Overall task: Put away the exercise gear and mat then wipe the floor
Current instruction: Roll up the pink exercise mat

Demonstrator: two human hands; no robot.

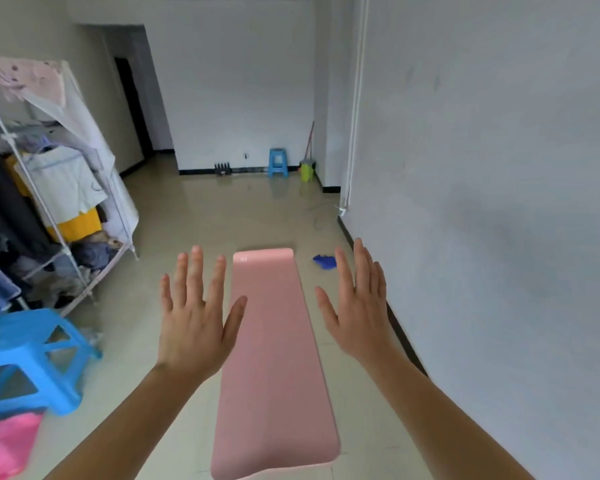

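Pink mat (274,358) lies flat, unrolled on the floor (194,220), running toward 12 o'clock. Left hand (196,317) and right hand (359,306) are raised above it, fingers spread, holding nothing. Blue cloth (324,262) on floor at 1 o'clock, beside mat's far end. Blue stool (32,358) at 9 o'clock.

Both bare forearms extended forward from the near edge, converging slightly toward the middle. Left hand (196,317) raised, back facing the camera, fingers spread and pointing far, thumb angled right. Right hand (357,306) at matching height, back likewise showing, fingers straight and closer together, thumb angled left. Hands well apart, both empty, gripping nothing.
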